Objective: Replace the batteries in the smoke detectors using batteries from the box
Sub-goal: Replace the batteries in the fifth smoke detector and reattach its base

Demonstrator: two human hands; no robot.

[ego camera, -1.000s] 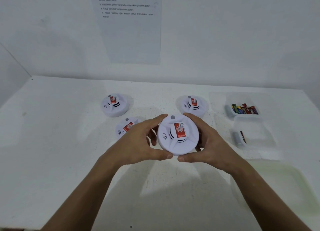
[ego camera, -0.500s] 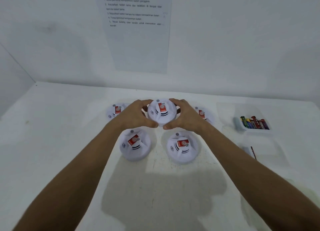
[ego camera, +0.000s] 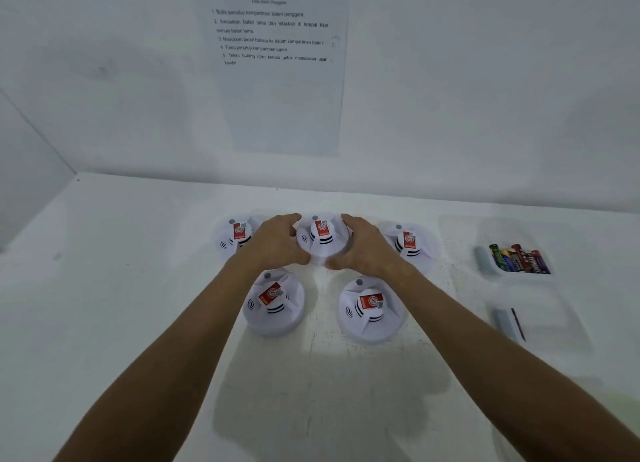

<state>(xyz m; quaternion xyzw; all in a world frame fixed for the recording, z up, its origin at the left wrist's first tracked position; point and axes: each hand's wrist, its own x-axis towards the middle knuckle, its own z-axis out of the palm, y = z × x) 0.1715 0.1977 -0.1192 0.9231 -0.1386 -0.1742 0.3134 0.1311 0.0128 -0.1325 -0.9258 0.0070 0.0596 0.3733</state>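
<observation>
Hands [ego camera: 323, 250] grip detector [ego camera: 322, 238], red label unreadable

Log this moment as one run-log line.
left hand: grips middle back detector | right hand: grips same detector | other detectors: four on table | batteries: in box, untouched

white table [ego camera: 104, 323] in a white-walled corner; printed sheet [ego camera: 280, 66] taped up.

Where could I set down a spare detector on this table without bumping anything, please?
The wide left part of the table, left of the back-left detector, is bare, as is the near strip under the forearms. It is crowded mid-table, where both hands grip the middle detector, and on the right around the battery box.
</observation>
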